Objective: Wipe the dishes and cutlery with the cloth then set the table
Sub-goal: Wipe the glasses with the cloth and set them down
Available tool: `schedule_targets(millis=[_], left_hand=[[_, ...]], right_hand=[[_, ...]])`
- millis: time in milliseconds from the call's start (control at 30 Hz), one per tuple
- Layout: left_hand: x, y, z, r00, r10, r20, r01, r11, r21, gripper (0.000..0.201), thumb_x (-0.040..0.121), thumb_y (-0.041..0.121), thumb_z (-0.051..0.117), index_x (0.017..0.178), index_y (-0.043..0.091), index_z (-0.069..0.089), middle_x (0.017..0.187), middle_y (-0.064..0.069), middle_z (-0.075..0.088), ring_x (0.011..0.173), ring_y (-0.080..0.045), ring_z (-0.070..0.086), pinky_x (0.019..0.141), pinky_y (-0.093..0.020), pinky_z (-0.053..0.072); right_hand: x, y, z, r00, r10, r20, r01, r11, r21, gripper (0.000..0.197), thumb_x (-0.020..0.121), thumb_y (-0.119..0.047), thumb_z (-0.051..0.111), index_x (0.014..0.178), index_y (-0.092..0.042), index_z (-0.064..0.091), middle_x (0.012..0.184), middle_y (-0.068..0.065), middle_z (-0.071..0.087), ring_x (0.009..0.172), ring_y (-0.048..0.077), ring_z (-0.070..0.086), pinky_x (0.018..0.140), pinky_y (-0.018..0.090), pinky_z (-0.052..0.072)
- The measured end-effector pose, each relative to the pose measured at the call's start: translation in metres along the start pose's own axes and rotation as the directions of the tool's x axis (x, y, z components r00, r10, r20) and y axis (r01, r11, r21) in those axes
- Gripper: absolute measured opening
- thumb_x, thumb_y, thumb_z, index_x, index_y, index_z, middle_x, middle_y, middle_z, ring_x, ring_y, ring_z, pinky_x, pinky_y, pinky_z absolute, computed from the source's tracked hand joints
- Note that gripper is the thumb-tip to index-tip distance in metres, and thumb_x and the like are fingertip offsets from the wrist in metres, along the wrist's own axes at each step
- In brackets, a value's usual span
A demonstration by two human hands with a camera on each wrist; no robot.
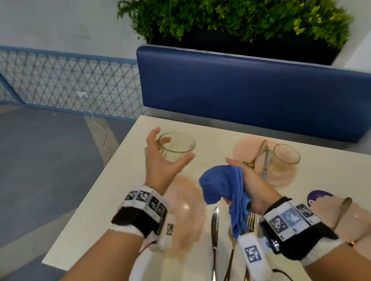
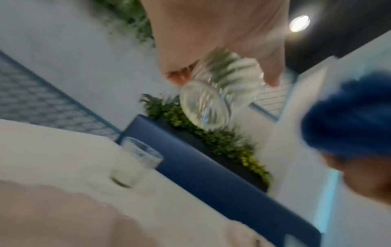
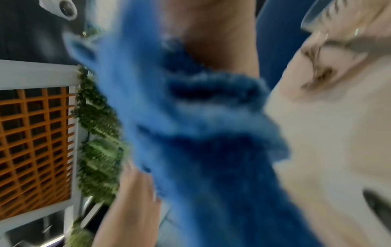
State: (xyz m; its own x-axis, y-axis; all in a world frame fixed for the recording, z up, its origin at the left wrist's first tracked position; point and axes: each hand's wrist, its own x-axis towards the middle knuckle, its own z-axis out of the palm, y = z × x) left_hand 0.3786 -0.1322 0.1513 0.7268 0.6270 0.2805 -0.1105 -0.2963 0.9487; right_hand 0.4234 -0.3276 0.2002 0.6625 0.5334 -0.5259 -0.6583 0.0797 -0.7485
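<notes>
Meanwhile left hand grips a glass; right hand clutches the blue cloth.

1. Bright, even light in the head view, edges bowed, soft shadows on the table.
2. Left wrist view smeared; ceiling lamp flares.
3. Right wrist view heavily blurred, blue cloth out of focus.
</notes>
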Motion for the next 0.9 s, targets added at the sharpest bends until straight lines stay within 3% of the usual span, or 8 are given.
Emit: schedule_targets(millis=[67,133,233,467,633,733,833,900], left_hand=[[0.024,-0.032,-0.024,0.99,-0.142,-0.004,0.141,0.978,0.153,0.108,0.05,0.038,0.088,0.136,0.036,0.024,0.119,-0.001,0.053,0.119,-0.023,0.048,0.102,-0.035,0.041],[0.043,-0.055,-0.04,0.968,-0.252,0.007,0.243,0.941,0.235,0.112,0.053,0.028,0.09,0.141,0.029,0.021,0.119,0.001,0.053,0.121,-0.025,0.046,0.103,-0.037,0.039],[0.059,-0.079,-0.049,0.939,-0.343,0.028,0.322,0.903,0.284,0.113,0.054,0.019,0.09,0.143,0.024,0.021,0.129,-0.006,0.052,0.123,-0.026,0.047,0.103,-0.037,0.039],[0.072,-0.114,-0.037,0.906,-0.42,0.058,0.386,0.873,0.298,0.115,0.054,0.018,0.091,0.144,0.021,0.019,0.133,-0.008,0.051,0.123,-0.023,0.047,0.103,-0.035,0.038],[0.069,-0.123,-0.036,0.891,-0.448,0.075,0.403,0.855,0.325,0.123,0.052,0.017,0.091,0.147,0.02,0.013,0.136,-0.01,0.045,0.125,-0.025,0.044,0.106,-0.038,0.037],[0.066,-0.115,-0.039,0.865,-0.489,0.108,0.406,0.811,0.422,0.137,0.051,0.028,0.091,0.15,0.024,-0.004,0.149,-0.013,0.024,0.137,-0.029,0.028,0.112,-0.045,0.029],[0.06,-0.091,-0.031,0.948,-0.318,0.033,0.251,0.804,0.539,0.122,0.062,0.051,0.08,0.15,0.019,0.003,0.149,-0.015,0.022,0.136,-0.031,0.024,0.112,-0.047,0.025],[0.055,-0.068,-0.01,0.994,-0.108,0.016,0.087,0.879,0.469,0.095,0.074,0.044,0.074,0.146,0.012,0.021,0.138,-0.015,0.036,0.127,-0.03,0.034,0.106,-0.042,0.03]], right_hand=[[0.006,-0.011,-0.013,0.998,-0.039,-0.05,0.041,0.998,0.052,0.04,0.096,-0.036,0.042,0.085,-0.002,0.06,0.057,0.01,0.064,0.04,0.015,0.06,0.037,0.017,0.046],[0.013,-0.018,-0.023,0.994,-0.029,-0.101,0.038,0.996,0.08,0.044,0.098,-0.04,0.037,0.095,-0.001,0.057,0.048,0.006,0.06,0.034,0.014,0.055,0.033,0.017,0.042],[0.019,-0.019,-0.032,0.992,-0.025,-0.122,0.033,0.998,0.06,0.049,0.095,-0.049,0.039,0.099,-0.004,0.059,0.053,0.006,0.064,0.038,0.015,0.057,0.036,0.021,0.045],[0.025,-0.008,-0.044,0.989,-0.028,-0.148,0.032,0.999,0.023,0.045,0.095,-0.046,0.039,0.095,-0.007,0.061,0.055,0.004,0.067,0.043,0.013,0.062,0.038,0.019,0.046],[0.03,-0.006,-0.052,0.989,-0.022,-0.147,0.031,0.998,0.063,0.051,0.096,-0.046,0.038,0.114,-0.003,0.057,0.069,0.008,0.072,0.052,0.015,0.067,0.042,0.02,0.049],[0.03,-0.006,-0.048,0.988,-0.008,-0.151,0.021,0.996,0.085,0.059,0.092,-0.048,0.045,0.127,-0.001,0.052,0.087,0.011,0.072,0.066,0.018,0.069,0.051,0.022,0.054],[0.027,-0.007,-0.051,0.985,0.017,-0.171,0.014,0.984,0.179,0.086,0.064,-0.044,0.076,0.134,-0.005,0.046,0.09,0.015,0.067,0.078,0.024,0.062,0.055,0.024,0.056],[0.025,-0.007,-0.061,0.986,0.002,-0.165,0.039,0.969,0.244,0.085,0.054,-0.035,0.084,0.126,-0.003,0.052,0.098,0.017,0.071,0.081,0.027,0.069,0.058,0.03,0.06]])
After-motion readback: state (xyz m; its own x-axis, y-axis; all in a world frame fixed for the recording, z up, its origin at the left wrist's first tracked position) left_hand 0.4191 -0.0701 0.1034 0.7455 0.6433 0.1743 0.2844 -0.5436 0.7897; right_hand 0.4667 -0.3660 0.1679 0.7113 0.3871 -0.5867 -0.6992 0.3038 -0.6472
